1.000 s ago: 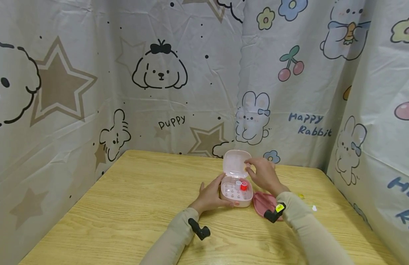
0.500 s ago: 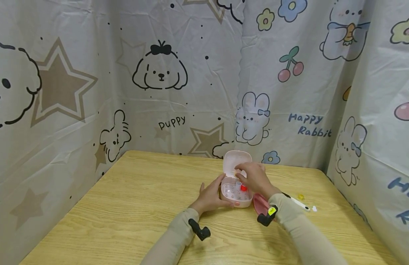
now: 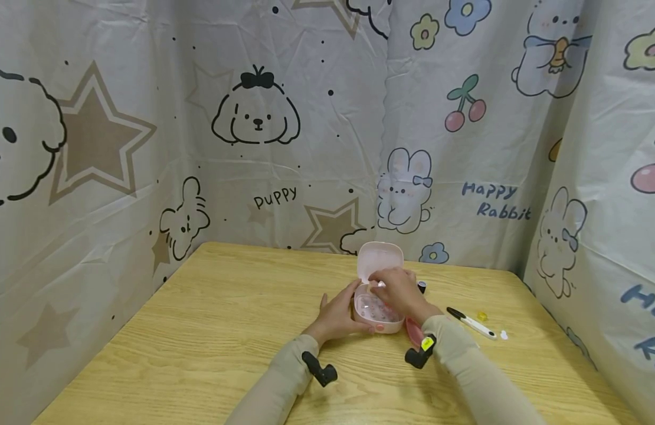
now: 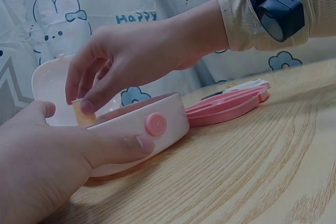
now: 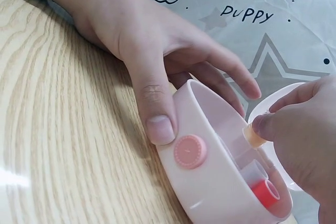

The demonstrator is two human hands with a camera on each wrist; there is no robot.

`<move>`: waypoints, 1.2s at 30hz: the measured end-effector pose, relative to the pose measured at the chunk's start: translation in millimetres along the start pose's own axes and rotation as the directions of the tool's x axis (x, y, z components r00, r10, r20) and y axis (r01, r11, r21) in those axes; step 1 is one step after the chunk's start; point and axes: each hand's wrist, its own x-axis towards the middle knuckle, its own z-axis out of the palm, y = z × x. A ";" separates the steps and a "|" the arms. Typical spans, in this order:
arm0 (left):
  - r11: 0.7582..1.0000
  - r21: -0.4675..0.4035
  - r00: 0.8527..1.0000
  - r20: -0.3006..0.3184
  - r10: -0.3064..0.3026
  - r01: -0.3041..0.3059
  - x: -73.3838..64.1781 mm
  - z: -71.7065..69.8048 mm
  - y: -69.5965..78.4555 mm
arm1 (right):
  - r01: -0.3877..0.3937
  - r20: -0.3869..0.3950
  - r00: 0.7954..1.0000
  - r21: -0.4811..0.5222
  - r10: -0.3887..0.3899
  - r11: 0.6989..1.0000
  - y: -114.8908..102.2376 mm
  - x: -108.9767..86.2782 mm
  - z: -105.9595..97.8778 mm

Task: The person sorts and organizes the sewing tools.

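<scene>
A small pink box stands on the table with its hinged lid raised. My left hand grips its left side, thumb on the front wall beside a round button and fingers round towards the back. Above the box's back left part, my right hand pinches a short orange tube between thumb and fingers. Within the box, a red tube and a whitish translucent tube stand side by side, hidden by the right hand in the head view.
A darker pink, shallow curved piece lies right of the box. Farther right are a black-and-white pen-like tool, a small yellow piece and a white scrap. A dark round-ended object shows behind the right hand. Printed curtains surround the table.
My right hand has moved left and down from the lid's right edge to just over the box, carrying the orange tube. The left hand keeps its hold on the box.
</scene>
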 end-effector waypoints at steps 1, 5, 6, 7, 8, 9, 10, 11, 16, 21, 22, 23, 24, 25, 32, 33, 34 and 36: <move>1.000 0.000 1.000 -0.003 0.001 -0.001 -0.3 -0.2 0.2 | 0.001 0.002 1.000 -0.003 -0.001 1.000 -0.1 -0.2 0.9; 1.000 0.006 1.000 -0.004 0.001 -0.001 -0.5 -0.6 0.6 | 0.011 0.004 1.000 -0.028 -0.010 1.000 1.3 -1.4 4.6; 1.000 0.007 1.000 -0.003 0.000 0.000 -0.4 -0.7 0.7 | 0.014 0.005 1.000 -0.034 -0.014 0.999 2.0 -1.8 5.7; 1.000 0.004 1.000 -0.005 0.002 -0.002 -0.4 -0.6 0.8 | 0.017 0.007 1.000 -0.036 -0.017 0.999 2.5 -2.2 6.7; 1.000 0.005 1.000 -0.005 0.003 -0.003 0.0 -0.3 0.5 | 0.019 0.008 1.000 -0.038 -0.019 0.999 2.9 -2.7 7.3; 1.000 0.002 1.000 -0.005 0.003 -0.003 0.1 -0.3 0.6 | 0.022 0.009 1.000 -0.038 -0.021 0.999 3.1 -3.3 7.9; 1.000 0.000 1.000 -0.005 0.003 -0.003 0.2 -0.3 0.7 | 0.024 0.010 1.000 -0.038 -0.024 0.999 3.3 -4.0 8.1; 1.000 -0.002 1.000 -0.005 0.003 -0.004 0.3 -0.2 0.9 | 0.029 0.010 1.000 -0.043 -0.029 0.999 3.7 -4.8 8.5; 1.000 -0.011 1.000 -0.002 0.000 0.000 0.1 -1.0 1.6 | 0.031 0.021 0.999 -0.053 -0.030 0.998 5.7 -7.4 9.2; 1.000 0.001 1.000 -0.003 0.002 -0.002 -0.5 -1.9 1.9 | 0.025 0.033 0.999 -0.044 -0.023 0.999 6.9 -6.9 11.4; 1.000 0.004 1.000 -0.003 0.003 -0.003 -0.6 -2.1 2.1 | 0.025 0.035 0.999 -0.043 -0.023 0.999 7.2 -6.5 12.1; 1.000 0.007 1.000 -0.002 0.003 -0.003 -0.3 -2.1 1.8 | 0.025 0.034 0.999 -0.045 -0.024 0.999 7.4 -6.3 12.5; 1.000 0.008 1.000 -0.003 0.006 -0.006 -0.3 -2.2 2.0 | 0.023 0.037 0.999 -0.046 -0.022 0.999 7.5 -6.1 12.9; 1.000 0.005 1.000 -0.005 0.009 -0.009 -0.3 -2.3 2.2 | 0.021 0.039 0.999 -0.047 -0.019 0.999 7.7 -6.0 13.2; 1.000 -0.004 1.000 -0.006 0.006 -0.006 -0.7 -2.6 3.0 | -0.013 0.054 0.998 -0.045 0.015 0.999 8.3 -6.3 14.7; 1.000 0.000 1.000 -0.003 0.002 -0.002 -1.0 -2.5 2.8 | -0.018 0.055 0.998 -0.041 0.021 0.999 8.0 -6.5 14.7; 1.000 0.003 1.000 -0.002 -0.002 0.002 -1.2 -2.3 2.8 | -0.023 0.055 0.998 -0.039 0.025 0.999 7.7 -6.8 14.7; 1.000 0.006 1.000 -0.001 -0.006 0.006 -1.3 -1.9 2.4 | -0.030 0.058 0.998 -0.038 0.032 0.999 7.5 -6.7 15.5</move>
